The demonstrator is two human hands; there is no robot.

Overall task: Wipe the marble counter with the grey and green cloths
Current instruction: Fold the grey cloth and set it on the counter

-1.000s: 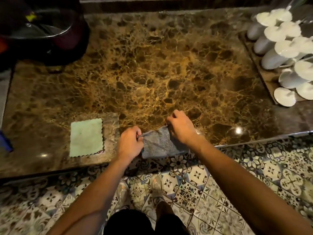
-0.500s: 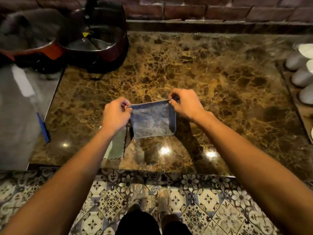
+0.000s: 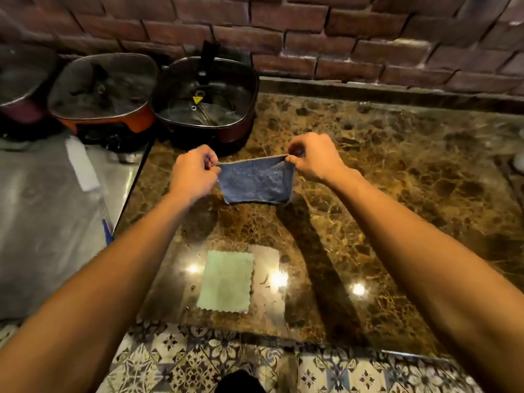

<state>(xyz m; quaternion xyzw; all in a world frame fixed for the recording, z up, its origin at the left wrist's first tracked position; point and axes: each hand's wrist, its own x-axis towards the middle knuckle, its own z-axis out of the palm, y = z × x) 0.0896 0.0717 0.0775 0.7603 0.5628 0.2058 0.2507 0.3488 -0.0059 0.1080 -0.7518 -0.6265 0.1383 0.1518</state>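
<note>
1. Above the middle of the marble counter (image 3: 397, 165), a person's two bare hands hold a grey cloth (image 3: 256, 182) up in the air, stretched between them.
2. Left hand (image 3: 192, 173) pinches the cloth's upper left corner; right hand (image 3: 313, 157) pinches the upper right corner. Both are closed on the fabric, a cloth's width apart, with the top edge taut.
3. Below that edge the grey cloth hangs loose, clear of the counter. It looks light, soft and floppy, so it should fold or bunch easily; a flat palm on top would probably suit wiping better than a corner pinch.
4. Nearer the person, a green cloth (image 3: 225, 280) with scalloped edges lies flat on the counter close to the front edge, untouched.
5. Wiping does not appear to have begun.
6. Polished and glossy, the counter is brown with gold veining and shows bright reflections of lights. A few small specks lie beside the green cloth.
7. At the back left stand lidded cooking pots (image 3: 204, 100), one on the marble, others on an adjoining steel surface (image 3: 51, 222).
8. Behind is a red brick wall (image 3: 312, 32); below is a patterned tile floor (image 3: 184, 364).
</note>
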